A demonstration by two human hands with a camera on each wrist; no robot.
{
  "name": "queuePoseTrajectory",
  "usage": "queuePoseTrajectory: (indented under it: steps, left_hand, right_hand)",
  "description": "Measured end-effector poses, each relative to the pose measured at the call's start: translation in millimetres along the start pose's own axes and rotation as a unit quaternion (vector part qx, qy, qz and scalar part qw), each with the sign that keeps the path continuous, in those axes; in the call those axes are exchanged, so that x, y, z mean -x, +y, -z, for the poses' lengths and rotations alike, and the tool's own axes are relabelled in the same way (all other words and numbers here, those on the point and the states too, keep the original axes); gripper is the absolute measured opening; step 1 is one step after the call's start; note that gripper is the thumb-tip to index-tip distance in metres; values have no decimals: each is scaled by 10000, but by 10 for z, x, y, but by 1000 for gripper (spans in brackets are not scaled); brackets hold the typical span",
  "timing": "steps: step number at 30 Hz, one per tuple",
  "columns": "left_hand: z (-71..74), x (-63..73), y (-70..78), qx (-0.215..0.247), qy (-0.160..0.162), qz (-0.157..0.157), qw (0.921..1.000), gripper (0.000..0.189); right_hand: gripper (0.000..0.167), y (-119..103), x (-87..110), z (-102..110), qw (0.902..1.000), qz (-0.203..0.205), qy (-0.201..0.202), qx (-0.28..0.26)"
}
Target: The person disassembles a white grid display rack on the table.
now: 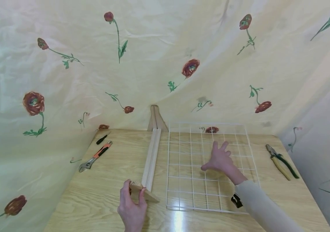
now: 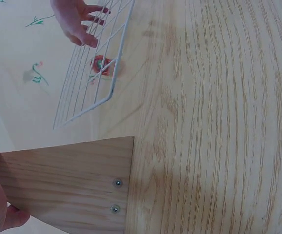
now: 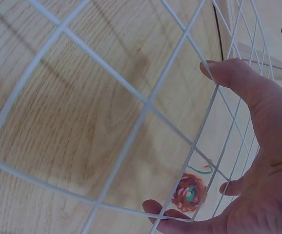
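My left hand (image 1: 132, 209) grips the near wooden end piece (image 2: 68, 180) of a wooden stand, thumb on one side and fingers on the other. Two screw heads (image 2: 117, 183) show in that piece. A pale rail (image 1: 152, 158) runs from it to a similar far end piece (image 1: 156, 119) by the cloth. My right hand (image 1: 221, 160) is spread across a white wire grid (image 3: 147, 104). Its thumb and fingertips hook between the wires and hold the grid. In the left wrist view, the grid stands tilted off the table, to the right of the stand.
An adjustable wrench (image 1: 96, 156) and a small black screwdriver (image 1: 101, 139) lie at the left. Pliers (image 1: 282, 162) with green and yellow handles lie near the right edge. A flowered cloth (image 1: 153, 80) hangs behind the wooden table (image 1: 95, 199) and at its sides.
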State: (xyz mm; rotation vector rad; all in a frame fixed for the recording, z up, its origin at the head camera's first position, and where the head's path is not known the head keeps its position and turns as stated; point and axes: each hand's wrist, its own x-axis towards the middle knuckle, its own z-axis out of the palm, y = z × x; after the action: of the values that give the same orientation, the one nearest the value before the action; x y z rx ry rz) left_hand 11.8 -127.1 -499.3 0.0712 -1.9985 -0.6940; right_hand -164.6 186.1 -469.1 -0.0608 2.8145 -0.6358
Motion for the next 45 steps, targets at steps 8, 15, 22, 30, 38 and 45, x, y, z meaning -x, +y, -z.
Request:
queuePoseTrajectory:
  steps: [8, 15, 22, 30, 38, 45]
  left_hand:
    - [2, 8, 4, 1, -25, 38, 10000, 56]
    - [-7, 3, 0, -23, -4, 22, 10000, 57]
    - [-7, 13, -12, -16, 0, 52, 10000, 56]
    - [-19, 9, -14, 6, 109, 11, 9999, 56]
    - [-17, 12, -19, -2, 118, 33, 9999, 57]
    - [-11, 17, -22, -1, 33, 88, 10000, 56]
  right_hand:
    - [137, 2, -57, -98, 9999, -92, -91, 51]
    - [137, -4, -82, -144, 9994, -249, -225, 115]
    - [137, -39, -109, -183, 9984, -316, -407, 243]
    - [135, -50, -144, -226, 9974, -366, -560, 270]
    - [135, -60, -209, -259, 9965, -405, -601, 417]
    - [134, -72, -238, -264, 9953, -425, -710, 504]
